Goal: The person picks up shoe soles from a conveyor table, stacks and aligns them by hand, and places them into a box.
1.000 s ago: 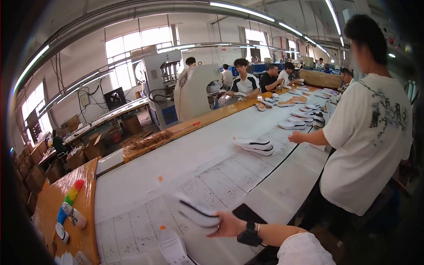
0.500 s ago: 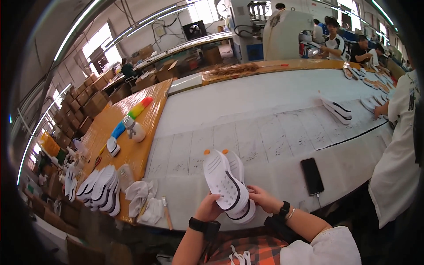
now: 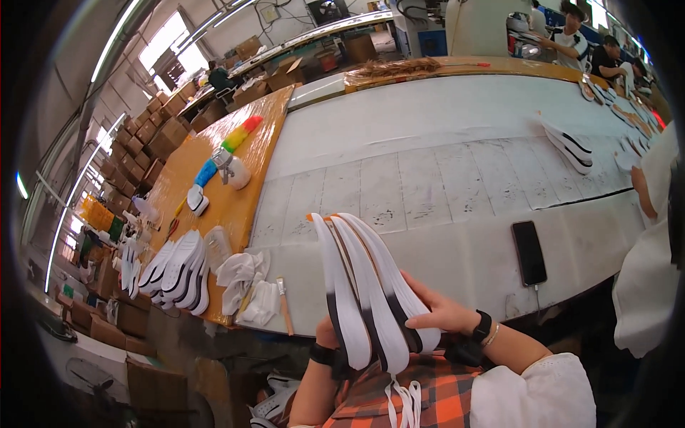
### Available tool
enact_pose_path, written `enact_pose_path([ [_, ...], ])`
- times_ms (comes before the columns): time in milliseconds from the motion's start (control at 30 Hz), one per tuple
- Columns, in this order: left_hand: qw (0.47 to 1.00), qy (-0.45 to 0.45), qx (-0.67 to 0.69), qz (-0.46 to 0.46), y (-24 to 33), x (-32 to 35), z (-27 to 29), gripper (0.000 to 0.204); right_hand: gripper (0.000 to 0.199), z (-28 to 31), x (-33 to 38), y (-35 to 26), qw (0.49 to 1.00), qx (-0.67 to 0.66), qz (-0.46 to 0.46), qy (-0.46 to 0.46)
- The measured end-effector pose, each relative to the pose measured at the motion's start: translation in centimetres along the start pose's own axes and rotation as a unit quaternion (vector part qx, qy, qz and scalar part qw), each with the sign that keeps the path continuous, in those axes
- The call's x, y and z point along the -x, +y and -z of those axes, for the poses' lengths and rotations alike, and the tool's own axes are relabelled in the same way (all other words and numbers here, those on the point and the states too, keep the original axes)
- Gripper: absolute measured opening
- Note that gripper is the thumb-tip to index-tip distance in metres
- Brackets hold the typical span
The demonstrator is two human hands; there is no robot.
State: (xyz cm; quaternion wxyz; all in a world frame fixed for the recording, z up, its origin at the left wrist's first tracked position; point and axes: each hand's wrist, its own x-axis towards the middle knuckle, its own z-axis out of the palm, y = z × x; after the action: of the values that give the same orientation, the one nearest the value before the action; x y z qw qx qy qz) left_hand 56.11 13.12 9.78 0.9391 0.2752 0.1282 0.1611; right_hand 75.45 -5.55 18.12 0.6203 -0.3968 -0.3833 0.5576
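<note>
A bunch of white shoe soles with black side bands stands on edge between my two hands, close to my body at the table's front edge. Orange tips show at the far end. My right hand grips the bunch from the right, its thumb lying across the nearest sole's side. On the other side, my left hand holds the soles' lower left; most of its fingers are hidden behind them.
A worktable spreads ahead, with a phone on a cable at right. At left lie stacked soles, white cloths, a brush, a jar and a rainbow duster. Another person's arm reaches in at right.
The soles have been turned from their studded faces onto their sides, and three now show fanned side by side. My right hand has come round their right side. The view has shifted.
</note>
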Motion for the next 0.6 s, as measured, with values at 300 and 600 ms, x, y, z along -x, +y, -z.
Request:
enact_pose_path([
  [300,0.994,0.074,-0.078,-0.023,0.5,1.1,-1.3,0.034,0.090,-1.0,1.6,0.6,0.937,-0.344,-0.054,0.010],
  [600,0.961,0.129,-0.245,0.002,0.8,2.3,-1.4,0.034,0.093,-1.9,0.6,2.2,0.981,-0.192,-0.035,0.003],
])
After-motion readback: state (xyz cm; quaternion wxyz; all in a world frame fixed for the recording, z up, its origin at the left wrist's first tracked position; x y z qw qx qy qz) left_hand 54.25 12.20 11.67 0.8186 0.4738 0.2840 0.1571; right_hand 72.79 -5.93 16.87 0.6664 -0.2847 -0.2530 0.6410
